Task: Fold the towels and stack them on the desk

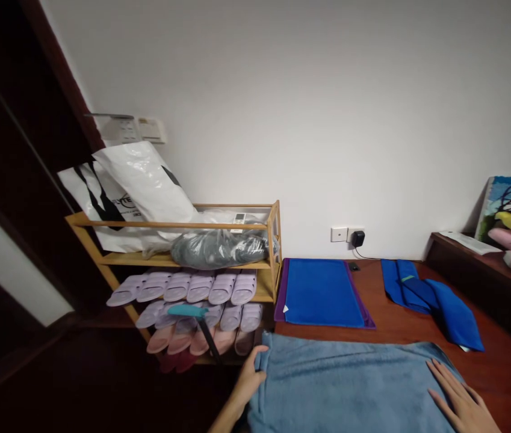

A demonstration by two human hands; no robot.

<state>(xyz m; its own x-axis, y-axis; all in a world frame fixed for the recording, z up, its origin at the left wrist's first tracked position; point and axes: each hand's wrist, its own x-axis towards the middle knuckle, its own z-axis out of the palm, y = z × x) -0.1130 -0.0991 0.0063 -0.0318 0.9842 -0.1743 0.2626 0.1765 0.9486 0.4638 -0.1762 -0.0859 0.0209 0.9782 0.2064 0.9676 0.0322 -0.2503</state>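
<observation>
A grey-blue plush towel (349,385) lies spread at the near edge of the brown wooden tabletop (327,335). At its left edge my left hand (250,377) pinches the cloth near the far corner, between thumb and fingers. My right hand (460,397) rests flat on the towel's right side, fingers stretched out. Behind the towel, a bright blue cloth (322,291) lies flat on a purple cloth (368,322). A folded blue cloth (456,313) with a dark band lies to the right.
Left of the table stands a wooden shoe rack (219,263) with several slippers (198,285), white bags (147,180) and a plastic-wrapped bundle (219,248). A teal-headed tool (187,310) leans before it. A black plug (357,239) sits in the wall; a raised dark ledge (467,264) borders the right.
</observation>
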